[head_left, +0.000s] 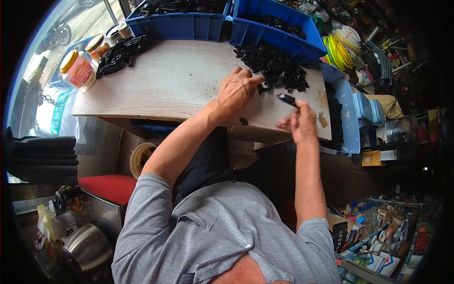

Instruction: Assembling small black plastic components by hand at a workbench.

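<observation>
On the pale wooden table [175,80], my left hand [235,89] rests with bent fingers at the near-left edge of a pile of small black parts [276,66]. Its fingertips touch the pile's edge, and anything pinched beneath them is hidden. To the right, my right hand [303,122] is held above the table's front edge, closed on a slim black object [287,99] that points up and left. The slim object has a slight shine; its exact kind does not show. Some fingers of this hand are blurred.
Two blue crates [177,27] [272,31] with black parts stand along the far edge. Large black mouldings [124,54] and lidded jars [78,71] are at the far left. A pale blue bin [349,113] adjoins the table's right side. A red seat [106,187] is low on the left.
</observation>
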Demonstrator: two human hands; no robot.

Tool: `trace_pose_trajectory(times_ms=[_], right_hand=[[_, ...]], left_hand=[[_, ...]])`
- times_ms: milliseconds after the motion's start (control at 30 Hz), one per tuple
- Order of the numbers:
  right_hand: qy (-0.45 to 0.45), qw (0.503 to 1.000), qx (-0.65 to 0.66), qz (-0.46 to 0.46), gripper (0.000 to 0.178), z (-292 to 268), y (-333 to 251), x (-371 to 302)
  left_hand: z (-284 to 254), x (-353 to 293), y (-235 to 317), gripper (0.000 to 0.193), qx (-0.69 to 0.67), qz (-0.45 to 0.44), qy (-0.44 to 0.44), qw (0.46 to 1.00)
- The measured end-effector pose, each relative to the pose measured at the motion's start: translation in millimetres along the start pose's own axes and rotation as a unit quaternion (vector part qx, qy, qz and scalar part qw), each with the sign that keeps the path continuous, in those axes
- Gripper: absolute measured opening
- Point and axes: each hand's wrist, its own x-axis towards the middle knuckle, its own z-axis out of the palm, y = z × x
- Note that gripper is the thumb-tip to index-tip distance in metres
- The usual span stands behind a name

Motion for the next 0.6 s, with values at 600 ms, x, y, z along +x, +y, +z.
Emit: trace_pose_trajectory(times_ms=[600], right_hand=[[0.065, 0.997, -0.033, 0.025, 0.028, 4.1, 4.0, 28.5]], left_hand=[[12.3, -4.7, -32.2, 0.017, 0.094, 0.014, -0.011, 0.995]])
